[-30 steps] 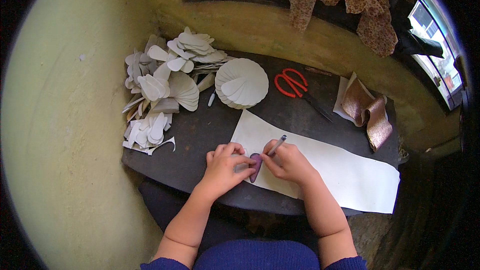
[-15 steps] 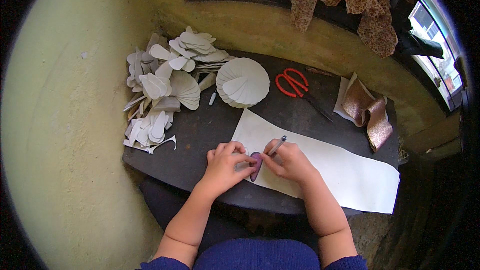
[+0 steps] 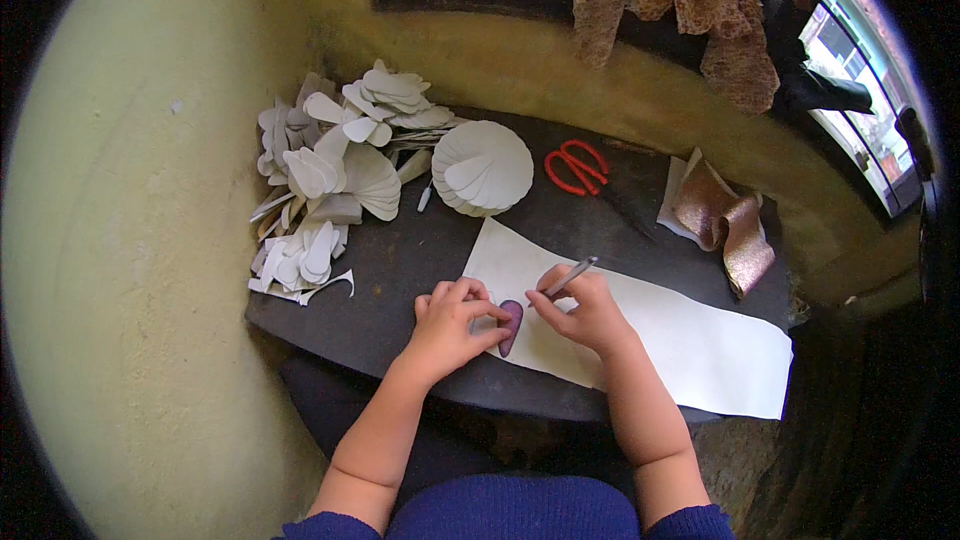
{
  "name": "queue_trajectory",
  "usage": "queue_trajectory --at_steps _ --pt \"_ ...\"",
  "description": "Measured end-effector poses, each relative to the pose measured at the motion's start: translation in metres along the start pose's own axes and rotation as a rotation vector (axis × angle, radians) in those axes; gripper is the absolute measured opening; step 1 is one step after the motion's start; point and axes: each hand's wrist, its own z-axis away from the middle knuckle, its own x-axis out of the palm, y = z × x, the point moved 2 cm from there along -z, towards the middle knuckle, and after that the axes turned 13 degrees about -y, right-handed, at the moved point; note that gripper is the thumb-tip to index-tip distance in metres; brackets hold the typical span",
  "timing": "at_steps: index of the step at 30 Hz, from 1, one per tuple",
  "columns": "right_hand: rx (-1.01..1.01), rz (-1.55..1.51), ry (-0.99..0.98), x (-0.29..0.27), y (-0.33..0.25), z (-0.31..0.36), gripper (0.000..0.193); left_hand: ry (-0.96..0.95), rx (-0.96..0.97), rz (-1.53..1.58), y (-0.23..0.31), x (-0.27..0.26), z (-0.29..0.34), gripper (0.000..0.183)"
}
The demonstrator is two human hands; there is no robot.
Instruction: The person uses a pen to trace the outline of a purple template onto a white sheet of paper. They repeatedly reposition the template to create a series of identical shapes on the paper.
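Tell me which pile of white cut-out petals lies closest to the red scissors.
The round fanned stack, just left of the red scissors. It forms a neat disc, while the other piles lie scattered farther left near the wall.

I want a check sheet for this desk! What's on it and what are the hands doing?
Surface: dark table, partly covered.
Job's things: white sheet; purple heart-shaped template on it.
Clutter: white petal cut-outs, fanned stack, red scissors, glittery scraps.
Grippers: left hand presses the template; right hand grips a pen.
Cables: nothing seen.
Surroundings: yellow wall, window.
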Motion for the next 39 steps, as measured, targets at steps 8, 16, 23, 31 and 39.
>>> queue_trajectory --at_steps 8,16,23,31,39 --pt "0.187 -0.085 0.053 0.010 -0.020 0.018 0.013 0.007 -0.012 0.004 -0.005 0.002 -0.001 0.023" --pt "0.269 -0.136 0.043 0.029 -0.009 0.025 0.015 0.012 -0.014 0.012 -0.001 0.002 0.003 0.024" --pt "0.220 -0.130 0.035 0.031 -0.008 0.027 0.013 0.016 0.009 0.028 -0.002 0.002 0.005 0.024" --pt "0.193 -0.071 0.062 0.030 -0.012 0.025 0.014 0.010 0.005 0.034 -0.003 0.002 0.004 0.024" --pt "0.135 0.009 0.179 0.030 -0.008 0.022 0.012 0.004 0.011 0.010 -0.001 0.000 0.004 0.028"
